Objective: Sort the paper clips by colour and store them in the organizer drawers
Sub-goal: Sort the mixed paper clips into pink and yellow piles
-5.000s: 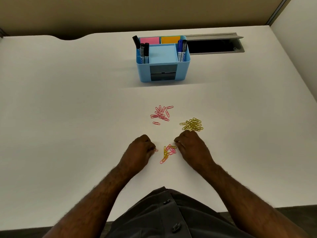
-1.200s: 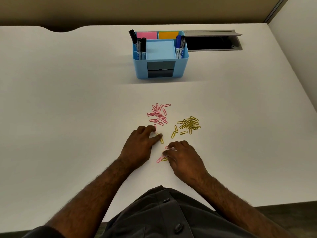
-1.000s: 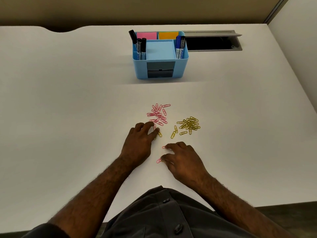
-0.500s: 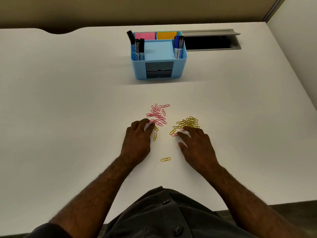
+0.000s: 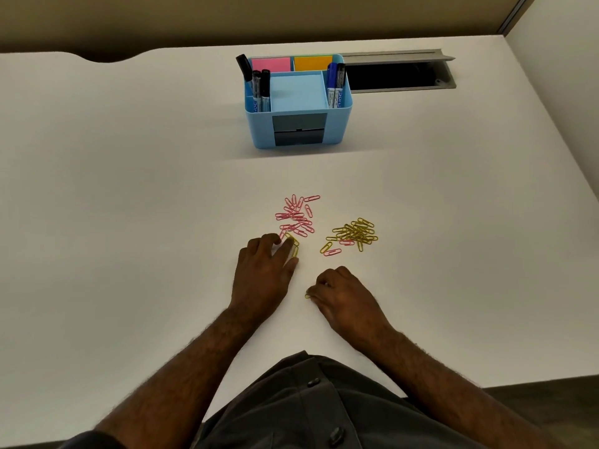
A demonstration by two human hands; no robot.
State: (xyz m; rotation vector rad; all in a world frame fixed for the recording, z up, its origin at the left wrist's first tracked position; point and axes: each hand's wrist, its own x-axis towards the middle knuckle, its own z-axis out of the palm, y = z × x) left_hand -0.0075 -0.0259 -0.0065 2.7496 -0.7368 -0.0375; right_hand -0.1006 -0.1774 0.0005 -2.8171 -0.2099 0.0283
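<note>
On the white desk a pile of pink paper clips (image 5: 296, 217) lies left of a pile of yellow paper clips (image 5: 355, 234). Two stray pink clips (image 5: 332, 252) sit at the yellow pile's near edge. My left hand (image 5: 264, 270) lies flat, its fingertips touching two yellow clips (image 5: 294, 247) just below the pink pile. My right hand (image 5: 343, 296) is curled nearer to me, its fingertips pinching a single yellow clip (image 5: 308, 296) against the desk. The blue organizer (image 5: 337, 124) stands farther back, its two grey drawers (image 5: 299, 129) closed.
The organizer's top holds markers (image 5: 259, 89), pens (image 5: 335, 84) and pink and orange sticky notes (image 5: 275, 64). An open grey cable tray (image 5: 398, 76) is set into the desk behind it on the right. A partition wall rises on the far right.
My right hand has pulled back from the yellow pile toward me and curled over the lone yellow clip. My left hand stays by the pink pile.
</note>
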